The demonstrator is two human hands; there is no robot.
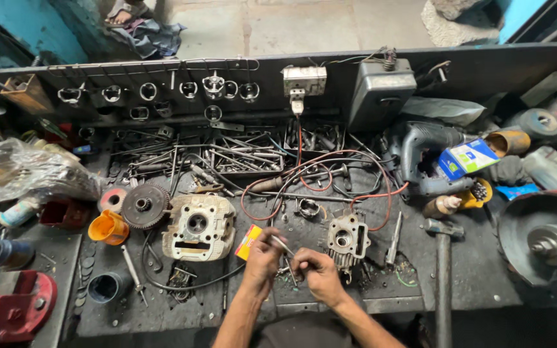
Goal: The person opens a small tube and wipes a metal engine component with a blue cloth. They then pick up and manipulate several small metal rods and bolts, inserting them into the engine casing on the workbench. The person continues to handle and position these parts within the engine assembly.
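Observation:
My left hand (262,258) grips a thin metal rod-like tool (283,245) that points up and right. Close beside it, my right hand (317,270) pinches a small metal part at the fingertips; what the part is cannot be told. Both hands meet over the dark workbench (472,270) near its front edge. A small yellow and red box (247,241) lies just left of my left hand. A small engine cylinder head (347,240) sits just above my right hand. A larger pale cylinder head (198,227) lies to the left.
A hammer (443,270) lies to the right, beside a large round grinder wheel (545,241). An orange cup (107,227) and a gear (144,206) sit at left. Red wire (317,169), loose tools, a drill (423,154) and a blue box (467,157) crowd the back.

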